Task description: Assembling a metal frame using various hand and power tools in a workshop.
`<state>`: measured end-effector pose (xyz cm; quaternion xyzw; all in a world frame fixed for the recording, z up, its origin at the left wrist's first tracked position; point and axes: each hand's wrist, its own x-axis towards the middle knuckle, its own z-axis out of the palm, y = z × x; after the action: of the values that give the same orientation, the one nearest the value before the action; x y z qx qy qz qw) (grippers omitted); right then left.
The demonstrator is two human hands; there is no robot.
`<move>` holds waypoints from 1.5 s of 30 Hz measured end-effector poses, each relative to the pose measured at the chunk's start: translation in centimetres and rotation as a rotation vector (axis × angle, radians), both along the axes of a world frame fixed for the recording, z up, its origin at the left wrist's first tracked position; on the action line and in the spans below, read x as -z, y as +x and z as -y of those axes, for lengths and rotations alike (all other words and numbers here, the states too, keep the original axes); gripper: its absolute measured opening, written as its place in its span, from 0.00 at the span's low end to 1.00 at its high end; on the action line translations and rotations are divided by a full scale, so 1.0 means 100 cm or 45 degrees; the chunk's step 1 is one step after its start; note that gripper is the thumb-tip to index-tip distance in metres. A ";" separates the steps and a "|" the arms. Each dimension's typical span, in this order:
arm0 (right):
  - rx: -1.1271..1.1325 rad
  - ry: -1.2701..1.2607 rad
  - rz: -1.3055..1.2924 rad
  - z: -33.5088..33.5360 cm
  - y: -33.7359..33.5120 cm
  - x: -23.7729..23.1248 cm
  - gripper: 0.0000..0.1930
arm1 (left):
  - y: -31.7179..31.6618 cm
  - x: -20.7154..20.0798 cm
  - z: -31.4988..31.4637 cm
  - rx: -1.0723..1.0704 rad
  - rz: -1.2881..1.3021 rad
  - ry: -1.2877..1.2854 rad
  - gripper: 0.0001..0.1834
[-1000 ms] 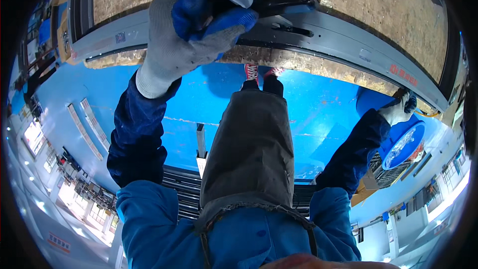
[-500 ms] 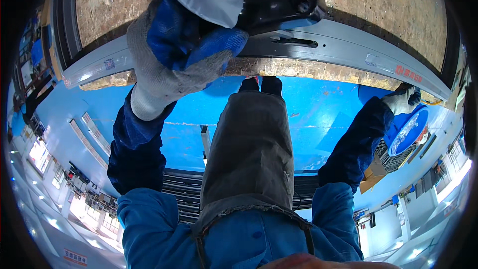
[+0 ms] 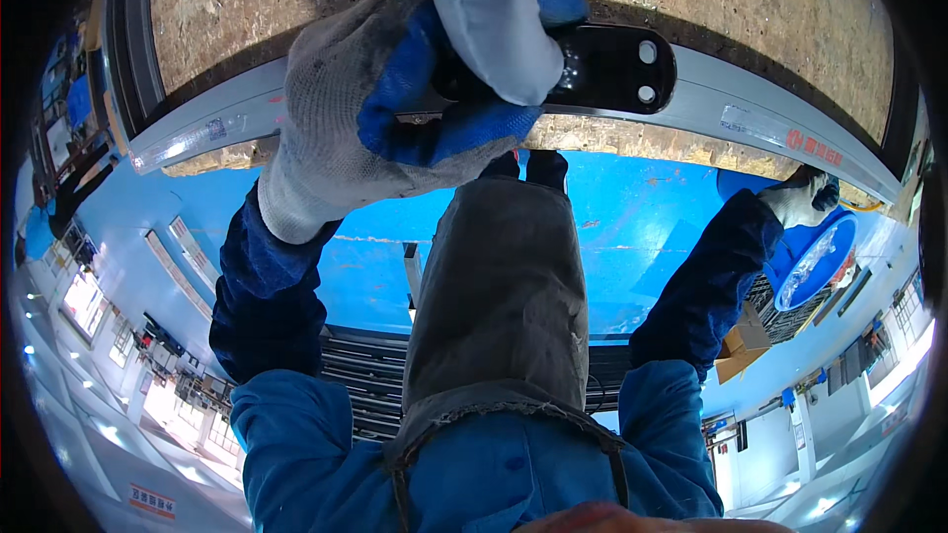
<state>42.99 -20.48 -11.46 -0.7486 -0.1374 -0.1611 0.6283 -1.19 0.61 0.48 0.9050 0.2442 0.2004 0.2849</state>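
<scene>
On your left, two long pale strips point(image 3: 181, 266) lie on the blue floor point(image 3: 622, 197), well apart from your hands. Above them in the view, a dark rail point(image 3: 141, 35) stands along the left side of the wooden tabletop point(image 3: 232, 0). From near its lower end, a grey bar point(image 3: 755, 118) goes across in front of you to the far right.

Your left hand point(image 3: 395, 104), in a grey and blue glove, is closed around the black handle point(image 3: 612, 67), which carries a curved piece in whitish wrap point(image 3: 494, 20). The handle's end with two holes points to the right. It is over the middle of the grey bar in the view and hides this part; whether they touch, I cannot tell.

Lower, your apron point(image 3: 499, 296) hides the middle of a stack of dark bars point(image 3: 365, 375). On the right is a cardboard box point(image 3: 743, 341). Your right hand point(image 3: 798, 199), fingers bent, is beside the bar's right end; I cannot tell if it grips something. Just below this hand stands a blue bin point(image 3: 818, 262).
</scene>
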 end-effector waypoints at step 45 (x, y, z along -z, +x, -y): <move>-0.100 0.512 -0.204 -0.012 -0.009 -0.006 0.02 | 0.058 0.005 0.013 -0.004 -0.130 0.416 0.32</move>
<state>42.07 -19.25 -10.83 -0.6126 -0.0812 -0.1008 0.7797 4.65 -0.65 -0.03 0.9479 0.2241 0.1916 0.1209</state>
